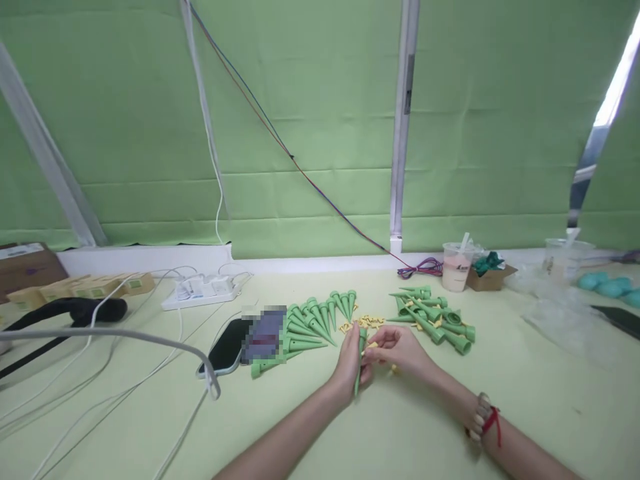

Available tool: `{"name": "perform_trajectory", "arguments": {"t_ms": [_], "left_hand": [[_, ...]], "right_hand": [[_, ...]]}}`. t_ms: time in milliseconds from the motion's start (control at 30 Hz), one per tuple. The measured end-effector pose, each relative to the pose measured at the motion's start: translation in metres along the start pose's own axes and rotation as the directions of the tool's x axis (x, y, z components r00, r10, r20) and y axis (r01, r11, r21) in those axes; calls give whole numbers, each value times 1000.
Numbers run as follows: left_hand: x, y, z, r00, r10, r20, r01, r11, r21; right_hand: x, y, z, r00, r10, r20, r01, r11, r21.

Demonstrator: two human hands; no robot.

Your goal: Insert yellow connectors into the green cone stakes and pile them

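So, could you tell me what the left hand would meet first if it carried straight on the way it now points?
Probably the small yellow pieces just beyond the left hand, which holds a green cone; depth is hard to judge, though.

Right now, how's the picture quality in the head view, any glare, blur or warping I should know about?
Head view: even, soft light with faint shadows; a blown-out bright strip at upper right; wide-angle warping bends the white frame bars; a pixelated patch covers part of the phone; the left hand and right hand on the green cone look slightly soft.
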State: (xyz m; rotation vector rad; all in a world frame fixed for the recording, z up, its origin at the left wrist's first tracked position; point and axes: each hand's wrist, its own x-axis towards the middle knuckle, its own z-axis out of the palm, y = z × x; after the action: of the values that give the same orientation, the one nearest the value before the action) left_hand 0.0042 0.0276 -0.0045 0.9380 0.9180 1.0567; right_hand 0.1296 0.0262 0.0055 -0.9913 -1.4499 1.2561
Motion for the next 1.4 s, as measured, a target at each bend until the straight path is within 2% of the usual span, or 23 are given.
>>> {"name": "perform_trajectory", "arguments": {"t_ms": [133, 333, 433, 533, 667, 900, 1100, 1233, 1400], "left_hand": [[2, 4, -1, 1000, -7, -7, 7, 999, 31], [5, 8, -4, 997, -55, 60, 54, 998, 23], [5, 9, -6, 996, -45, 82, 49, 998, -46], [5, 11, -9, 994, -51, 100, 67, 984, -162], [3, 14, -10, 990, -81, 119, 111, 954, -278], [1, 18, -6, 993, -96, 66, 113, 926, -361], [4, 17, -8, 999, -30, 36, 43, 892, -450], [2, 16, -7, 996, 7, 94, 35, 894, -447], [-1, 21, -6, 987, 50, 153, 13, 924, -383]], "right_hand": [[2, 3, -10, 995, -80, -54, 75, 994, -77], [6, 7, -17, 987, -113, -118, 111, 993, -27], [5, 5, -16, 964, -158, -214, 160, 987, -6], [4, 5, -16, 949, -141, -284, 157, 987, 34], [4, 7, -16, 947, -125, -296, 140, 990, 32], [7, 7, -18, 935, -115, -335, 121, 993, -3], [5, 3, -19, 963, -121, -242, 126, 992, 2], [3, -2, -18, 969, -114, -219, 123, 992, 29], [3, -6, -24, 949, -33, -312, 70, 992, 108]]}}
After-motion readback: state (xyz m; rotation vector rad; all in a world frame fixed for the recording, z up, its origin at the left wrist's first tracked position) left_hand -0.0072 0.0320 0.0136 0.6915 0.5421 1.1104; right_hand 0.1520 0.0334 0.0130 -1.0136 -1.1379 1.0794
